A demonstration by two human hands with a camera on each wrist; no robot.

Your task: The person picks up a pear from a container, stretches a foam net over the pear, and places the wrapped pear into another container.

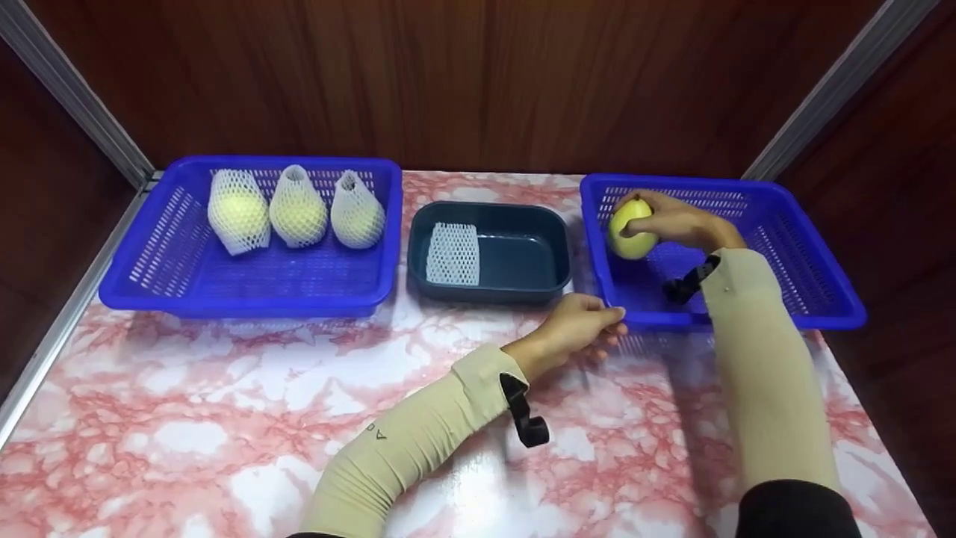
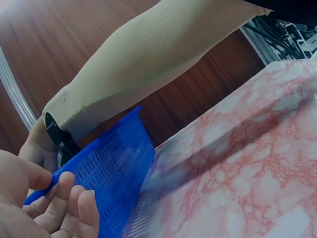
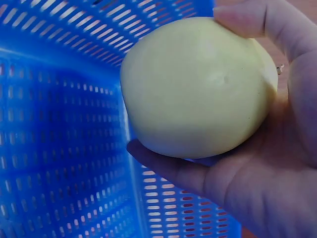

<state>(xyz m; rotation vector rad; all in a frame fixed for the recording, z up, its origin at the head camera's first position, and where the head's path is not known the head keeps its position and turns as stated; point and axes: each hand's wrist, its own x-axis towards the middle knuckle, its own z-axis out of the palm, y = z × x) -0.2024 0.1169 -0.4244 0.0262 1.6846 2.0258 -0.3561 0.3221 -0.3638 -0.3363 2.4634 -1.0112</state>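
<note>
My right hand point(image 1: 672, 218) grips a yellow-green pear point(image 1: 629, 230) over the left part of the right blue basket point(image 1: 814, 323). Thumb and fingers wrap opposite sides of the pear, as the right wrist view shows, and a short stem sticks out near the palm. At that basket's near left corner, my left hand point(image 1: 573, 333) pinches the rim between thumb and fingers. A dark grey-blue tub point(image 1: 526, 258) stands between the two baskets, and a flat white foam net sleeve point(image 1: 452, 255) lies in its left half.
The left blue basket point(image 1: 254, 300) holds three pears in white foam nets point(image 1: 298, 209), lined up along its back. A wooden panel point(image 1: 448, 82) rises behind, with more panels on both sides. Everything stands on a red-and-white marbled table point(image 1: 224, 418).
</note>
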